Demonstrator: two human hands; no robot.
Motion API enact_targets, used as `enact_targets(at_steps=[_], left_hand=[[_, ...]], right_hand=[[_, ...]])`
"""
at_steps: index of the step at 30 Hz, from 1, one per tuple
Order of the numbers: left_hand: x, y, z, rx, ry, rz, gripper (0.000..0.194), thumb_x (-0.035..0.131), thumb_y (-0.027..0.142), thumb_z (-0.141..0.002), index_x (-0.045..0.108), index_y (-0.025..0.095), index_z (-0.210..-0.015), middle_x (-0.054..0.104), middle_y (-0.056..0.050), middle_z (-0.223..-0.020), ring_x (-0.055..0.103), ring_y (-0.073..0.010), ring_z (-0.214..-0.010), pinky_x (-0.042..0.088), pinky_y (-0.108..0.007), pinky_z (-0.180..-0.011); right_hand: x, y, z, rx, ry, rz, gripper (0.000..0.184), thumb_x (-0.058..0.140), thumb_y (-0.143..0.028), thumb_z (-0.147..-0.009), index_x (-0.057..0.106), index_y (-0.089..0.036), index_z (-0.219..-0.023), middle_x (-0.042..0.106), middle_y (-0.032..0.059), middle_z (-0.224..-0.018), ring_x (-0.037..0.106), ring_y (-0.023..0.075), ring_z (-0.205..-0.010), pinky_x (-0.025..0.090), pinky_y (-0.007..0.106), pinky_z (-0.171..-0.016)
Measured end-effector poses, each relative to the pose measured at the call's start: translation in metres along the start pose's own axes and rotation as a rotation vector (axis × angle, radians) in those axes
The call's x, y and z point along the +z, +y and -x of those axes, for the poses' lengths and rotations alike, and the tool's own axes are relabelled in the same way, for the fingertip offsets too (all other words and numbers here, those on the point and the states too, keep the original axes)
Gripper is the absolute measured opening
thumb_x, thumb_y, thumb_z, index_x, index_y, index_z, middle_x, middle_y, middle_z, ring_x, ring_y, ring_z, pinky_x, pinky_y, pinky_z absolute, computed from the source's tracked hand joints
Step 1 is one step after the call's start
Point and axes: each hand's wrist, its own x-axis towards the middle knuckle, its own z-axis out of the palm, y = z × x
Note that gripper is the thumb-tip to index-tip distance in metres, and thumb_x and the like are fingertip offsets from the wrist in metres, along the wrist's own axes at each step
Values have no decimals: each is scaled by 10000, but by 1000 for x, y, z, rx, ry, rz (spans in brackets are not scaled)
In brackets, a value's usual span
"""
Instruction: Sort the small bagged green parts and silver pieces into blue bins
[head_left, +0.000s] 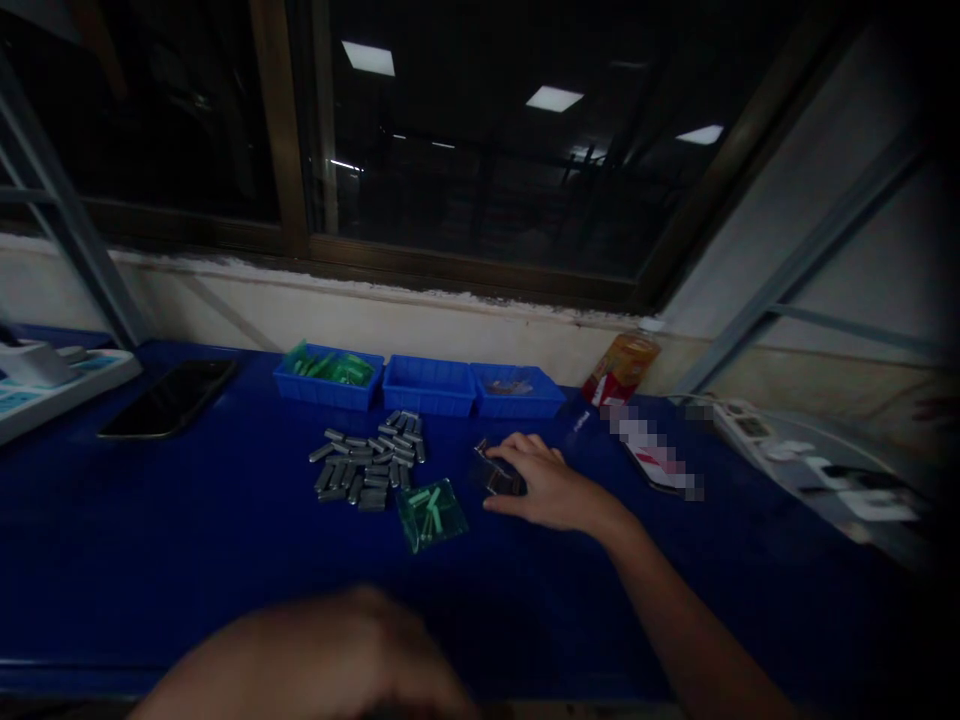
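My right hand (551, 485) rests at the middle of the blue table, thumb and fingers closed around a small clear plastic packet (496, 474) whose contents look dark. Low in the view, my left hand (322, 655) is close to the camera and smeared by motion, so its fingers do not show. Between the hands lies a flat green bag (433, 514) with several small pale pieces inside. Beside it, to the left, short grey metal cylinders (367, 462) are heaped loosely.
Along the wall stand three blue bins: one with green bags (328, 402), a middle bin (428, 402), and one with small clear items (519, 402). A bottle (626, 365) and a phone (651, 455) are at right. Another phone (169, 398) and a power strip (90, 385) are at left.
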Motion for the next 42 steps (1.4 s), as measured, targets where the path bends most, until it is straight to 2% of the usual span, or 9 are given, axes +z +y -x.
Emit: enact_targets(at_steps=[5,8,13,17,20,23,28,32,42], left_hand=[[-50,-13,-48,-61,573,88,312,476,415,-792,630,202,-960,654,-56,-829,591,-186,-781,442,-315,-700],[-71,-20,-66,-106,707,127,347,485,410,-787,598,138,-969,637,-60,-801,561,-158,-716,416,-281,-661],[-103,-19,-79,-124,582,202,476,490,501,-777,528,134,-1077,616,-87,-902,556,-165,-743,411,-293,-660],[-125,-28,-91,-47,595,303,474,502,536,-757,539,143,-1020,592,-62,-895,549,-136,-720,410,-263,-635],[-131,-41,-94,9,669,155,302,590,422,-723,570,140,-827,565,-6,-724,502,-94,-609,358,-212,-542],[-133,-55,-86,44,701,-28,191,606,328,-694,569,140,-689,538,17,-596,475,-89,-549,340,-211,-518],[-133,-75,-66,-1,498,-279,139,605,270,-637,623,133,-650,602,-16,-618,514,-119,-578,373,-239,-568],[-131,-77,-63,-2,521,-440,188,537,297,-690,612,127,-664,561,-5,-583,469,-108,-536,332,-230,-515],[-110,-64,-66,83,647,-244,224,533,338,-705,581,122,-666,571,-27,-615,500,-114,-579,373,-228,-564]], right_hand=[[8,-7,-10,-51,180,-146,72,625,-242,-705,594,-184,-733,555,54,-845,488,198,-869,395,345,-771],[6,-15,-21,9,200,-537,101,568,-256,-745,549,-168,-699,545,10,-682,495,129,-647,391,267,-611],[2,-40,-47,145,449,-1050,188,590,-341,-712,497,-178,-711,440,-62,-537,383,64,-451,292,199,-444],[4,-59,-74,123,522,-1170,203,583,-357,-699,475,-189,-733,461,-71,-524,423,64,-427,304,188,-423],[8,-67,-90,66,545,-1170,204,572,-361,-698,468,-187,-724,502,-60,-552,475,76,-463,330,189,-443],[16,-73,-95,-9,536,-1085,166,565,-324,-705,485,-179,-703,503,-54,-558,480,82,-497,353,199,-480],[31,-84,-87,-107,509,-801,86,565,-224,-706,538,-157,-657,542,-20,-602,502,99,-570,384,225,-562],[35,-88,-81,-113,489,-726,79,550,-228,-732,568,-152,-721,564,-10,-625,520,109,-593,392,231,-581],[29,-73,-77,-93,390,-899,166,569,-290,-711,569,-150,-622,518,-31,-564,450,84,-511,352,214,-504]])
